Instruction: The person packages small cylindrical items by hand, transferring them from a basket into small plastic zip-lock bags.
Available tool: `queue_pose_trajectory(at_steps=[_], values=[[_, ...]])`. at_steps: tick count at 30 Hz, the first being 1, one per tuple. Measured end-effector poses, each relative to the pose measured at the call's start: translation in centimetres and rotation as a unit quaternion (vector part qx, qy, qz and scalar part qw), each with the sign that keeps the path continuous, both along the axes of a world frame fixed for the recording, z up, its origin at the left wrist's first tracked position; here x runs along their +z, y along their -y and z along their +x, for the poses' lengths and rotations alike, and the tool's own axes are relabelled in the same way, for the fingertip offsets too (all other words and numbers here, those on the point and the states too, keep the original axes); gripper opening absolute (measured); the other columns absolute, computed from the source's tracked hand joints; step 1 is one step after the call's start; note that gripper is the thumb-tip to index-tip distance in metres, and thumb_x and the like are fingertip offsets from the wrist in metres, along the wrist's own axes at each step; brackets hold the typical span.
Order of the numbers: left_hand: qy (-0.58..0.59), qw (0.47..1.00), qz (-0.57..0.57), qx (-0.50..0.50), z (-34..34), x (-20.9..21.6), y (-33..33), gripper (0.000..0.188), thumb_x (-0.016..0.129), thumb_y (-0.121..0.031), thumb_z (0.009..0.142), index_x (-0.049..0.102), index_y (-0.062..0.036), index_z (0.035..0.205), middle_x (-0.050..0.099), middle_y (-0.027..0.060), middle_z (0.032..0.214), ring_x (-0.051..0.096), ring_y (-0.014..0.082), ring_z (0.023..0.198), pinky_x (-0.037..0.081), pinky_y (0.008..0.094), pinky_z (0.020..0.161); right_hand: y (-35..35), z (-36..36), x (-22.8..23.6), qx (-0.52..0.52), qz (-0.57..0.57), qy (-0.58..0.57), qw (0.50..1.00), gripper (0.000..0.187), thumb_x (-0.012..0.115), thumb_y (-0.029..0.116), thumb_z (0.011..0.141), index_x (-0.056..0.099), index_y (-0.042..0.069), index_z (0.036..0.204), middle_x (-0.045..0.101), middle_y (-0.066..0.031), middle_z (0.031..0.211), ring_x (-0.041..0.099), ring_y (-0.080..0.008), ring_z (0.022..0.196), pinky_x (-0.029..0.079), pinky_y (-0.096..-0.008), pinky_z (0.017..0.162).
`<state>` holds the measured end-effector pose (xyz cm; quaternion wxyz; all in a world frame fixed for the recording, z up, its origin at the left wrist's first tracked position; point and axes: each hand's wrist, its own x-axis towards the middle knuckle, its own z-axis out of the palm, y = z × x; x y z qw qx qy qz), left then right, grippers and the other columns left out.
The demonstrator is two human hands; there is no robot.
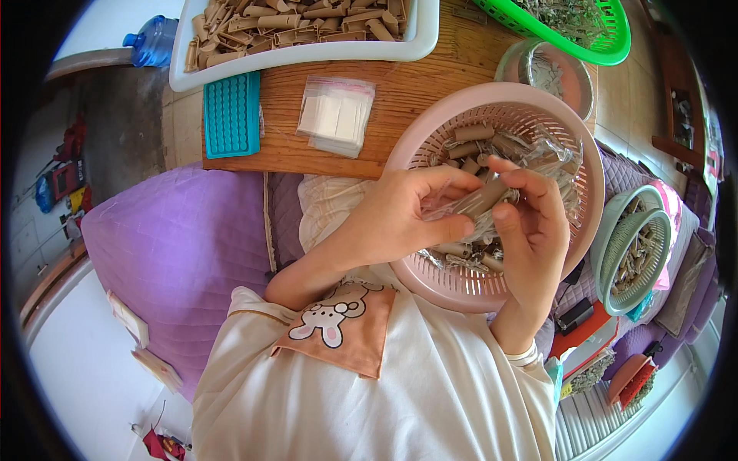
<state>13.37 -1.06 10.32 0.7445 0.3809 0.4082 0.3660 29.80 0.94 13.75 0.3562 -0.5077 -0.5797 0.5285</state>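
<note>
Brown paper-wrapped roll (483,198), short and cylindrical, half inside a clear plastic bag (492,223), held over the pink basket (492,100) full of similar rolls. Left hand (400,219) and right hand (534,223) meet palms-in, fingers of both pinched shut on roll and bag. On the worktop (407,84): white tray (307,55) of rolls, green basket (607,46) of dried herbs.

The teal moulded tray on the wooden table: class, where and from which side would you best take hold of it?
Take the teal moulded tray by its long side edges, coming from above. It lies flat on the wooden table, its near end reaches the table's edge, and its studded top offers no handle, so a grip across its narrow width seems surest.
</note>
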Motion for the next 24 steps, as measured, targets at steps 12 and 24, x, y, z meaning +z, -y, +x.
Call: queue_pose_trajectory(at_steps=[12, 24], values=[[0.150, 0.983, -0.075, 0.069, 0.7, 0.6, -0.7, 0.054, 0.070, -0.010, 0.072, 0.043, 0.0048, 0.118, 0.055, 0.0118, 0.108, 0.053, 0.0149, 0.100, 0.044, 0.0271, 0.086, 0.1, 0.0, -0.6, -0.085, 0.146, 0.153, 0.974, 0.016, 0.061, -0.002, 0.073, 0.062, 0.000, 0.089, 0.059, -0.0081, 0.080, 0.056, -0.0156, 0.072, 0.046, -0.0281, 0.071], [0.105, 0.989, -0.059, 0.083, 0.6, 0.4, -1.0, 0.050, 0.068, -0.008, 0.074, 0.045, 0.0029, 0.117, 0.057, 0.0095, 0.102, 0.054, 0.0103, 0.091, 0.046, 0.0219, 0.078, 0.4, 0.1, -1.1, -0.043, 0.143, 0.157, 0.976, 0.015, 0.061, 0.002, 0.073, 0.063, 0.004, 0.088, 0.057, -0.0111, 0.098, 0.051, -0.0243, 0.092, 0.037, -0.0399, 0.088]])
